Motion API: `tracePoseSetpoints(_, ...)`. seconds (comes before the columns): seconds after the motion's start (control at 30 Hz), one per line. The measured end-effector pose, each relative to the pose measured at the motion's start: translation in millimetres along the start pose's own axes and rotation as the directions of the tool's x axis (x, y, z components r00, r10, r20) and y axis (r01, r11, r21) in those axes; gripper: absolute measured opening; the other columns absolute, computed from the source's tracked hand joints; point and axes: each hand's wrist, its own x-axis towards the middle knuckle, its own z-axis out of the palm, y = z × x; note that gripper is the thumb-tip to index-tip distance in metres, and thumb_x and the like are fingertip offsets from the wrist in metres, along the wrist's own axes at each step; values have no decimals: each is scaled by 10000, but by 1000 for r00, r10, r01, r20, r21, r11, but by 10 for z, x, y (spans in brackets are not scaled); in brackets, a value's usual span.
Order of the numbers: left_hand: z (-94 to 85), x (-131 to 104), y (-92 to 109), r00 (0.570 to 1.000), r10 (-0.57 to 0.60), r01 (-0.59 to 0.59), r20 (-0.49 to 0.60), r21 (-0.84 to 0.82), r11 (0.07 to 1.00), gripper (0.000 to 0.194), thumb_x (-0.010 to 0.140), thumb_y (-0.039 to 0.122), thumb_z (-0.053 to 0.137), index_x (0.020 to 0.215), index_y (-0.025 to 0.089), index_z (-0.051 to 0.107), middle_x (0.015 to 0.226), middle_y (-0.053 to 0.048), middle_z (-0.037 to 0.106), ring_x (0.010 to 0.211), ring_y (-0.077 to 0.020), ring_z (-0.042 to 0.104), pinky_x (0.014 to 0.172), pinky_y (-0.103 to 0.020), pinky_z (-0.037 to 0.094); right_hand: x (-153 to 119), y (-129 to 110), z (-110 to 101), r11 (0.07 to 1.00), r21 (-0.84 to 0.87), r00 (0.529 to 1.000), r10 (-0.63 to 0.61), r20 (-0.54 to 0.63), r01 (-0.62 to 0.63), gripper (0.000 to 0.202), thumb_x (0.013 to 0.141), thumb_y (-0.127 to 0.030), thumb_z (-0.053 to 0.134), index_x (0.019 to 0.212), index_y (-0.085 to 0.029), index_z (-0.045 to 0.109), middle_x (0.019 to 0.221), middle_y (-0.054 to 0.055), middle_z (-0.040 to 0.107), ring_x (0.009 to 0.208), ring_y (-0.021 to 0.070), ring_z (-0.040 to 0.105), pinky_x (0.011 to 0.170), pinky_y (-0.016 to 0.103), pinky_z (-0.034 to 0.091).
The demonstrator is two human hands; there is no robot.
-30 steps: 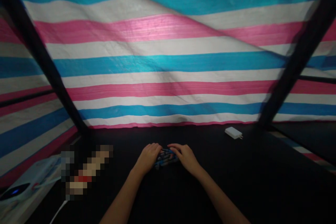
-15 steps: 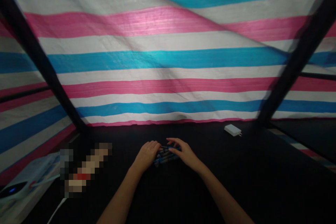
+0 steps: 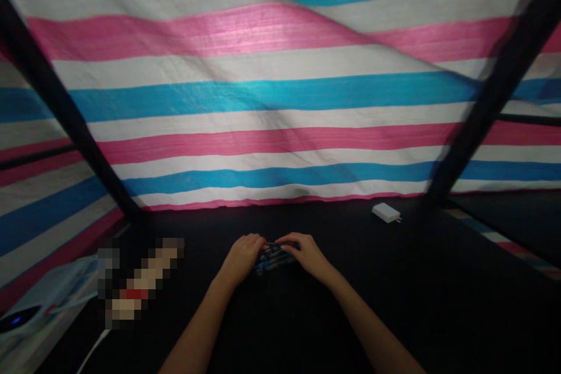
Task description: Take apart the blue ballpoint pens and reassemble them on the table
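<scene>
Several slim dark and blue pens lie side by side in a bundle on the black tabletop. My left hand is curled around their left ends, its fingertips at the far edge. From the other side, my right hand has thumb and fingers bent inward on the upper pens near the right ends. Both hands partly cover the bundle, and the dim light hides its details.
A white charger plug lies at the back right. At left are a pixelated patch, a white cable and a plastic-wrapped pack with a dark device on it. Striped sheeting and black frame posts enclose the table.
The fingers of my right hand have moved left and closed in on the pens. My left hand stays at their left end. The view has shifted slightly.
</scene>
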Motion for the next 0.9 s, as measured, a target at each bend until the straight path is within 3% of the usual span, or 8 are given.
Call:
tracePoseSetpoints(0.17, -36, -3, -82, 994, -88, 87, -60, -15, 996, 123, 861, 129, 423, 849, 166, 540, 770, -16, 568, 716, -158, 534, 656, -275, 393, 14, 18, -144, 969, -240, 989, 30, -147, -65, 193, 783, -179, 500, 863, -246, 662, 905, 5, 647, 888, 172, 560, 809, 306, 390)
tracePoseSetpoints(0.3, -51, -7, -143, 985, -136, 132, -106, -37, 990, 122, 861, 137, 426, 880, 158, 545, 800, -30, 586, 733, -165, 551, 658, -277, 413, 32, 62, -222, 954, -275, 973, 55, -226, -117, 189, 793, -181, 491, 864, -251, 652, 914, 2, 642, 898, 171, 552, 809, 306, 382)
tracePoseSetpoints(0.7, -34, 21, 9, 998, -58, 58, 3, -142, 988, 100, 859, 170, 450, 848, 171, 550, 778, -8, 584, 728, -140, 549, 674, -251, 416, 4, -8, -68, 994, -107, 997, -19, -79, 11, 177, 781, -160, 497, 828, -223, 655, 869, 15, 640, 857, 161, 560, 801, 301, 393)
tracePoseSetpoints(0.9, -44, 31, 37, 998, -35, 40, 43, -106, 994, 86, 847, 145, 462, 858, 169, 543, 796, -9, 579, 737, -145, 541, 670, -255, 408, 1, -4, 66, 994, 95, 997, -53, -59, 59, 367, 671, -132, 605, 1022, -210, 533, 948, 13, 575, 847, 138, 551, 776, 279, 429)
